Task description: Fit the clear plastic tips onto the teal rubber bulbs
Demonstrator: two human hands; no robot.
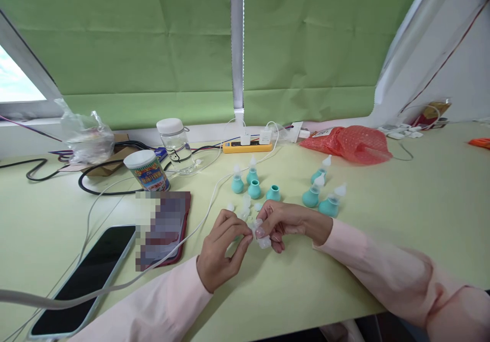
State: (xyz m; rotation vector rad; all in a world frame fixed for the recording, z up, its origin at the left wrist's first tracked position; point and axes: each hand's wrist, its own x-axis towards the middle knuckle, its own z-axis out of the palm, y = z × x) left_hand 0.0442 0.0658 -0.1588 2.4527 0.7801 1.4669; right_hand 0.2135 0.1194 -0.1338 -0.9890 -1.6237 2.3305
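My left hand (225,250) and my right hand (281,224) meet over the table. The right hand's fingers are closed on a translucent plastic nozzle piece (263,242). Against it, my left thumb and fingertips are pinched together; what lies between them is too small to make out. Just beyond are small translucent pieces (246,205) and two teal rubber bulbs with bare openings, one left (254,190) and one right (273,194). Behind them stand bulbs with clear nozzles (237,184). To the right, several more nozzle-topped bulbs (329,205) form a group.
A white cable (206,214) crosses the table near my left arm. Left lie a black-screened phone (95,270) and a red-cased phone (168,229). Behind them stand a paper can (147,171) and a clear bottle (178,150). A yellow power strip (247,148) and red bubble wrap (352,144) lie at the back.
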